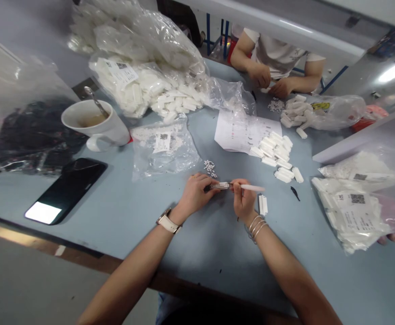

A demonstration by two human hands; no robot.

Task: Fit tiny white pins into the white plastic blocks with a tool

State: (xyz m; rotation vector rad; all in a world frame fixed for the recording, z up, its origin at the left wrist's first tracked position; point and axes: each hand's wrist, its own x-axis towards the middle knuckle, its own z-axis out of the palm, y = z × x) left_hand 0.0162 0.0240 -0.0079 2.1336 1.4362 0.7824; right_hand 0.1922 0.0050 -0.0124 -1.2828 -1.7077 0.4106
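1. Okay, so the slim white part [219, 185] is the star: it's up between the two hands, over the middle of the desk [197, 253], with a row of dark marks or slots along it. Can't tell if its underside touches the desk.
2. Left hand [197, 192] has its left end pinched between thumb and fingers. Good hold imo, since the row of slots is left uncovered. I'd go firm but not crushing.
3. Right hand [244, 198] grips a pale pen-like tool [252, 188], dark tip right by the part's right end. Whether it actually touches, I can't tell. I'd choke up close to the tip like that and make small finger moves, because a shove could probably skid off toward the other thumb.
4. Tiny white bits [210, 168] lie just beyond the left hand. Handy spot, but easy to scatter with a knuckle, so lift over them.
5. A few slim white pieces [263, 204] sit just right of the right hand, so watch that wrist. The bigger pile of white pieces [273, 151] is farther off to the right, by the printed sheet [231, 131].
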